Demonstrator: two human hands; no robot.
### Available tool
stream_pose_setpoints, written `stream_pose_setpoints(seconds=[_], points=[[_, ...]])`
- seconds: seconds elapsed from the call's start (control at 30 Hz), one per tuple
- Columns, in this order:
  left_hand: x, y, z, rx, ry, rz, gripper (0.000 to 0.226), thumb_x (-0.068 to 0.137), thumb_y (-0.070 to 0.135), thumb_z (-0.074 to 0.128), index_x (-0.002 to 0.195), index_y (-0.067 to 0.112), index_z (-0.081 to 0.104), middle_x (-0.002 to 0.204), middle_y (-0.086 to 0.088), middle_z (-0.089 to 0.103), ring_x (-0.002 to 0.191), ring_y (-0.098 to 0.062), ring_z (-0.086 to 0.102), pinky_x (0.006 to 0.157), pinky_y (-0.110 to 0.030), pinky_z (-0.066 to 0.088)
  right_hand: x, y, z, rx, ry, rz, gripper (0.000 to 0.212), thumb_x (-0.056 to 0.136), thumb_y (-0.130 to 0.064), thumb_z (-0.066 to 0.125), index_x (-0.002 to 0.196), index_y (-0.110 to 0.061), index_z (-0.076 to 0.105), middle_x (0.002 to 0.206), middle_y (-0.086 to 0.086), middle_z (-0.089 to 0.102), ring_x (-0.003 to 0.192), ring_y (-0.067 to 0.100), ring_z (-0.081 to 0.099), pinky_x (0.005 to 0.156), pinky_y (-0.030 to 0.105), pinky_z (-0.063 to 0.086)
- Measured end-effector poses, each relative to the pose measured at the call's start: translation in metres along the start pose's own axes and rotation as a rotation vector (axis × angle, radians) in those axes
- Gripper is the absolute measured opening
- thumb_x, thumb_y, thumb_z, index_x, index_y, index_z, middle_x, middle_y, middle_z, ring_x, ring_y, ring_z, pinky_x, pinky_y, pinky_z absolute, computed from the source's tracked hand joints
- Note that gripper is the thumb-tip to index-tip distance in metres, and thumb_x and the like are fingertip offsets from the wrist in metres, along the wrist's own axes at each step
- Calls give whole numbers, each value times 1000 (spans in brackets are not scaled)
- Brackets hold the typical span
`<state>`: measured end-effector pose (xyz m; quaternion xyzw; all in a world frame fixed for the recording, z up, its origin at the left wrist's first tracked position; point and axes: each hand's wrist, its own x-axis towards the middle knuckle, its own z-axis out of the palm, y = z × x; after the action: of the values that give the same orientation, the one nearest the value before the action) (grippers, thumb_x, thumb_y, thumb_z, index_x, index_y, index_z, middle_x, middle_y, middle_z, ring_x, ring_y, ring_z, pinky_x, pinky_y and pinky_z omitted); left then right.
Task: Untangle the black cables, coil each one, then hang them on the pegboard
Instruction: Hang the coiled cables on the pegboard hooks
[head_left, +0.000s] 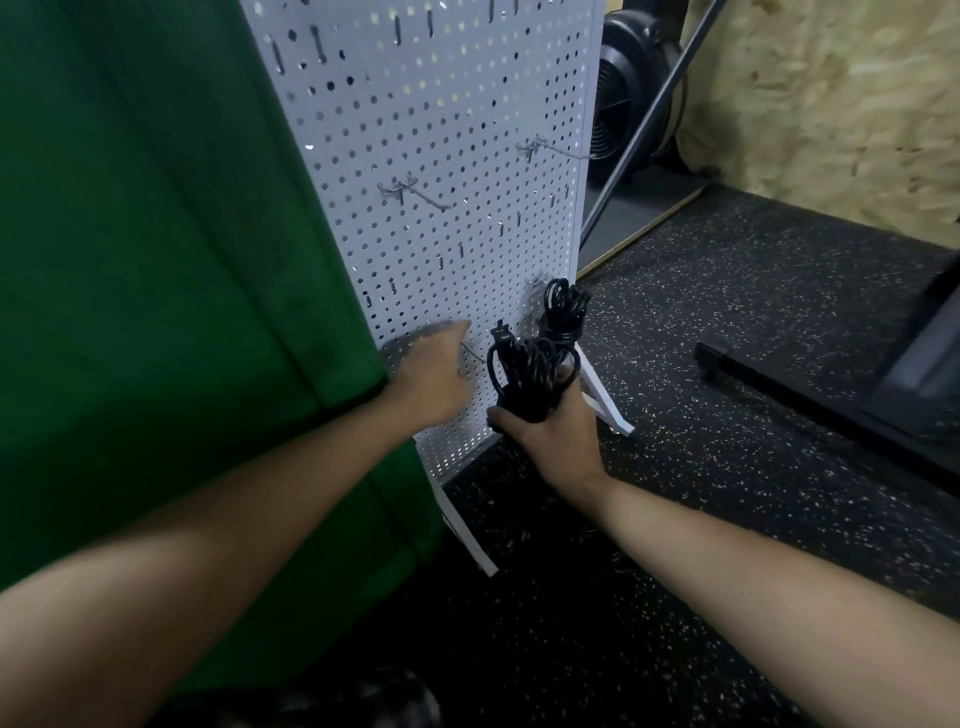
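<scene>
Low over speckled floor (727, 364), at white pegboard (441, 156): gripping coil (530, 374) in curled right hand (556, 436) just beside it, reaching to hook (475, 356) with left hand (431, 374), fingers straight; seemingly light, soft, springy, so best held across all loops.

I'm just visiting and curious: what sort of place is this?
Probably a workshop or storage corner, perhaps in a gym: a white pegboard with wire hooks stands on a speckled black rubber floor, with a chipboard wall behind.
</scene>
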<state>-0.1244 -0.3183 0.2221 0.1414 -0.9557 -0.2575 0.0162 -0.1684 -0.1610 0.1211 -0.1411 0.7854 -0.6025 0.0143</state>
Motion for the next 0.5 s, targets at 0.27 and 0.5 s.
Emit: stream_pose_setpoints(seconds=[0.27, 0.5], points=[[3, 2, -4, -197, 35, -85, 82, 88, -11, 58, 161, 14, 32, 155, -4, 50, 137, -20, 51, 113, -39, 46, 9, -8, 32, -63, 42, -54, 61, 70, -42, 95, 116, -18, 63, 112, 4, 61, 109, 20, 59, 96, 36, 49], [9, -3, -2, -241, 103, -128, 69, 90, 7, 62, 156, 17, 43, 138, -5, 65, 118, -17, 62, 108, -37, 49, 16, -9, 54, -133, -27, -102, 48, 90, -31, 75, 128, -9, 55, 117, 3, 46, 110, 16, 47, 94, 28, 42]])
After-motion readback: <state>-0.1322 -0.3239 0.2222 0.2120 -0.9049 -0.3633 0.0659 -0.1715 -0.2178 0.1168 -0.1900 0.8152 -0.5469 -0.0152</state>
